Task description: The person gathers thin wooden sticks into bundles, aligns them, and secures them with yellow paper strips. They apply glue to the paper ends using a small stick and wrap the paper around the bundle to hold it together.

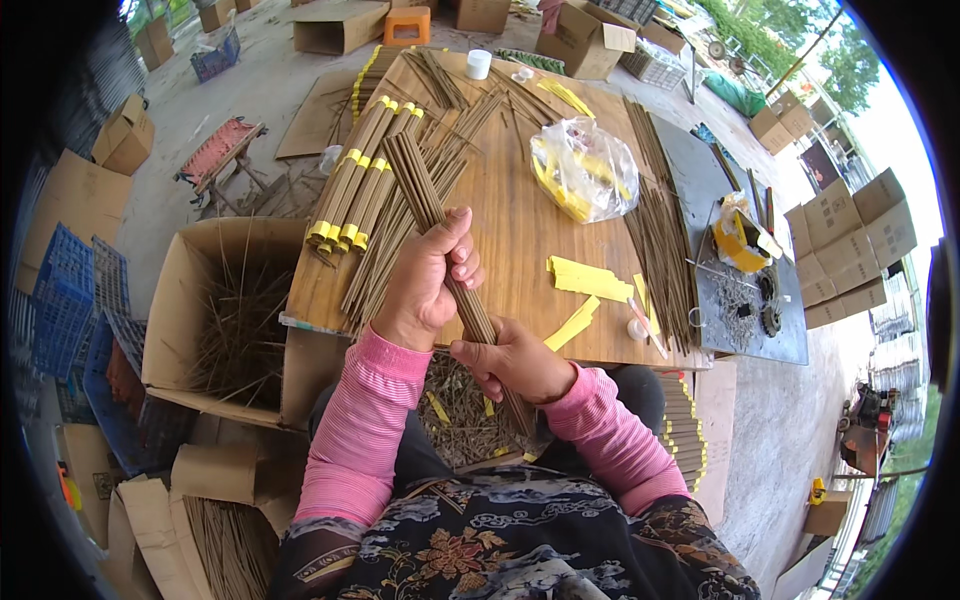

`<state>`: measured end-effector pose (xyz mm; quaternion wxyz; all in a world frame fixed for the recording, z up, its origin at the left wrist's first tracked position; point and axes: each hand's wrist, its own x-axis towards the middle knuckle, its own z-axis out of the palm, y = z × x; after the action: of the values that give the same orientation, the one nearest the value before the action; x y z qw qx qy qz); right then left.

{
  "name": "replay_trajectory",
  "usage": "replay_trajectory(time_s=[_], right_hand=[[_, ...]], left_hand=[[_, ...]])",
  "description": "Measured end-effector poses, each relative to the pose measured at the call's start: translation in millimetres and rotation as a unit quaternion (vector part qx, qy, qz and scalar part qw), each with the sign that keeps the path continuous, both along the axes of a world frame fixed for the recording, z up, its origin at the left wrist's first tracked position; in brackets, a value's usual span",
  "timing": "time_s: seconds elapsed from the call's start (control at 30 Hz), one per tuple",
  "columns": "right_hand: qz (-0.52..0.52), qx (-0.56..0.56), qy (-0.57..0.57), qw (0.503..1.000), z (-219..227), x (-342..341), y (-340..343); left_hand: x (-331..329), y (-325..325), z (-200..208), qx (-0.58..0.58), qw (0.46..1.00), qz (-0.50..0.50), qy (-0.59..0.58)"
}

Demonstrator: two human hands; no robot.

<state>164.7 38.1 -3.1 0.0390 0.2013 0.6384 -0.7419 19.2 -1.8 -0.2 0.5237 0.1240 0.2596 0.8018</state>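
Both my hands grip one bundle of thin brown incense sticks [415, 185], held at a slant above the near edge of the wooden table [500, 240]. My left hand [432, 275] is wrapped round its middle, thumb on top. Lower down, my right hand [515, 362] closes round the bundle near its bottom end. Left of them lie finished bundles [352, 185] bound with yellow paper bands, beside a spread of loose sticks [455, 165]. Yellow paper strips [585, 278] rest right of my hands, near a small brush [645, 325] and a little white pot [637, 329].
A clear plastic bag [585, 170] with yellow paper sits on the table. Loose sticks [655, 215] line its right side by a dark board [745, 300]. A cardboard box [220, 320] of stick scraps stands at left; more banded bundles [683, 425] are low at right.
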Motion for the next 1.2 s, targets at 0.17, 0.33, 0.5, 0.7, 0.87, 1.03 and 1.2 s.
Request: replay_trajectory(time_s=[0.17,0.33,0.5,0.7,0.87,1.03,1.2], right_hand=[[-0.029,0.046,-0.01,0.998,3.1,-3.7,-3.6],[-0.012,0.093,0.01,0.996,-4.6,-5.4,-2.7],[0.032,-0.167,0.009,0.985,1.1,-4.4,2.1],[-0.046,0.116,-0.018,0.992,8.2,-9.6,-8.5],[0.014,-0.097,-0.007,0.995,3.4,-5.9,-1.5],[0.038,-0.236,0.01,0.971,2.1,-3.9,0.3],[-0.02,0.056,-0.018,0.998,5.8,-7.6,-5.5]], left_hand=[[1.9,2.7,0.1,-0.049,0.997,0.049,0.022],[6.7,0.7,0.5,-0.068,0.995,0.077,0.018],[-4.2,-2.2,-4.8,0.094,0.994,-0.033,-0.037],[6.9,-1.2,2.0,-0.082,0.992,0.084,0.043],[1.9,-3.0,0.5,0.016,1.0,0.024,-0.013],[-4.2,-2.5,-2.9,0.125,0.99,-0.055,-0.042],[5.8,-1.4,4.4,-0.064,0.995,0.068,0.026]])
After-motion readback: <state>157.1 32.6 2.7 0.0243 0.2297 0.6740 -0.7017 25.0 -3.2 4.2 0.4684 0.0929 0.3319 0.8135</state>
